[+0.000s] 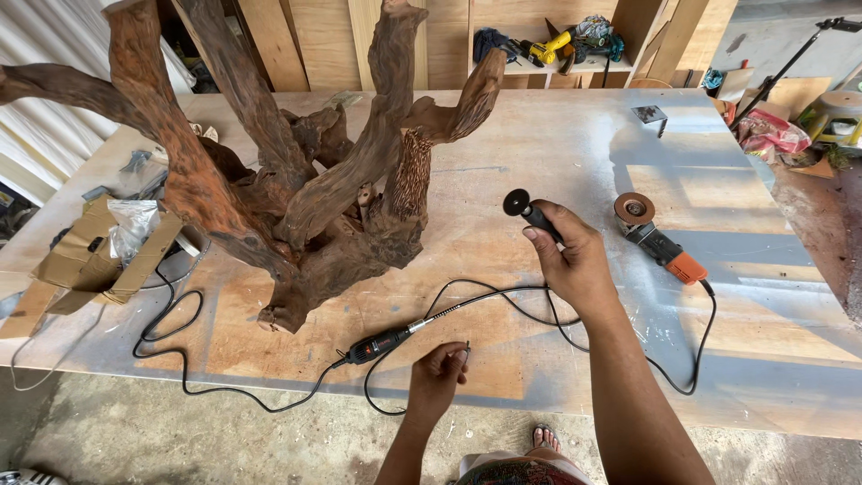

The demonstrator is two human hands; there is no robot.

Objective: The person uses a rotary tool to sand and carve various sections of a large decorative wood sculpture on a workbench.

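1. A broad, pale plywood worktable dusted with grey spray fills the view, with wooden shelving behind it
2. A large, gnarled reddish-brown driftwood root sculpture stands on the table's left half
3. An orange-handled angle grinder lies just right of the right hand
4. The right hand is closed around the black flexible-shaft handpiece with a round disc tip, held above the table
5. The left hand pinches a small thin bit at the near edge, beside the black rotary tool body
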